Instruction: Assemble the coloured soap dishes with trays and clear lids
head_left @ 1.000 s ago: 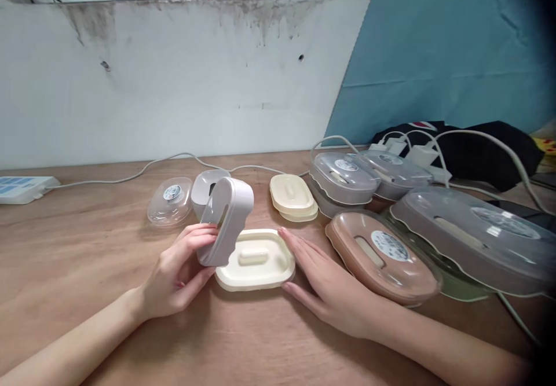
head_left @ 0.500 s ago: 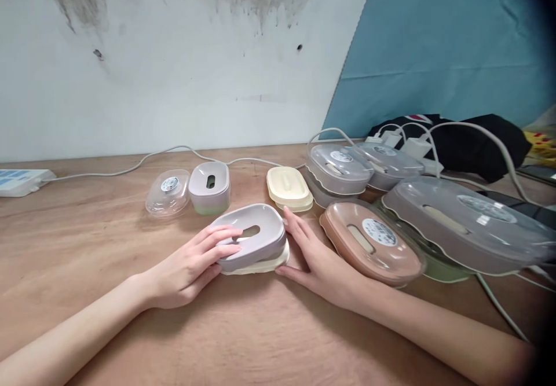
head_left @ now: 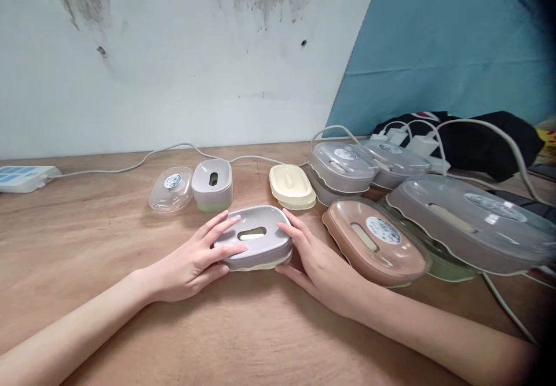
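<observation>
A lavender oval plastic cover with a rounded slot sits level over a cream base, whose edge shows below it. Something cream is visible through the slot. My left hand grips the cover's left side, with fingers across its top and the thumb low at the front. On the right end, my right hand is closed around it, fingertips on the upper rim and thumb near the bottom edge. Behind stand a small lavender slotted box with a green bottom and some stacked cream lids.
A clear lid lies at the back left. To the right are a pink box and several grey boxes under clear lids. White cables, plugs and a power strip line the wall side.
The lavender cover was tilted and offset over the cream base; now it lies level and lined up. My right fingertips have moved onto its rim.
</observation>
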`<state>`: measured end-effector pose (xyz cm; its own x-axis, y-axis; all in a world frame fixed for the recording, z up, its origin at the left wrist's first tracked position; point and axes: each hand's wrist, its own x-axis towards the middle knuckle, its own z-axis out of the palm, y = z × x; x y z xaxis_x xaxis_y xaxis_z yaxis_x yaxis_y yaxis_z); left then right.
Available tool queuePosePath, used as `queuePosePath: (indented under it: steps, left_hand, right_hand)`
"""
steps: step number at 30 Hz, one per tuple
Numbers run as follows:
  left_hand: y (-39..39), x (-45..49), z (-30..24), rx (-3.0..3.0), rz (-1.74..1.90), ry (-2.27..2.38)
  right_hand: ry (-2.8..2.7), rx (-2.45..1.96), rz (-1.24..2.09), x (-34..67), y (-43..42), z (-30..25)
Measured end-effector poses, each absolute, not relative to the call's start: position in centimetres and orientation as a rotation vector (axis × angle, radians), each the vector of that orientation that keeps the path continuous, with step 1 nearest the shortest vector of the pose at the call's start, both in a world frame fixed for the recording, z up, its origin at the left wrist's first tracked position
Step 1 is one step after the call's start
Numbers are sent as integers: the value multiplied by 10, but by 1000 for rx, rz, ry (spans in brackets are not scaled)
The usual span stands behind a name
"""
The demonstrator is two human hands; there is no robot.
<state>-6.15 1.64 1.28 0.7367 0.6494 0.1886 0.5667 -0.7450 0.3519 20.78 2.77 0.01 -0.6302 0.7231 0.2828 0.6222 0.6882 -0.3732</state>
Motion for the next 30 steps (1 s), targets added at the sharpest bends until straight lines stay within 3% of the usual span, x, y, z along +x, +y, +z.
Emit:
queuePosePath:
  steps: [14,22,24,27,30]
  left_hand:
    - [21,-61,13,2826,471,993]
    - [19,-60,14,2877,575,1000]
    - [25,-67,13,2828,918,1214]
    - [42,-85,12,2466,1348,1917]
    - [59,-103,9,1899,1095,2444]
  right_hand:
    - [-2591,-1091,121,211,19,-8]
    - [-2617,-1104,165,210,21,-6]
    - [-2614,-1107,208,211,22,-5]
    - [-2623,-1105,256,212,24,-3]
    - [-2651,-1105,276,212,25,-2]
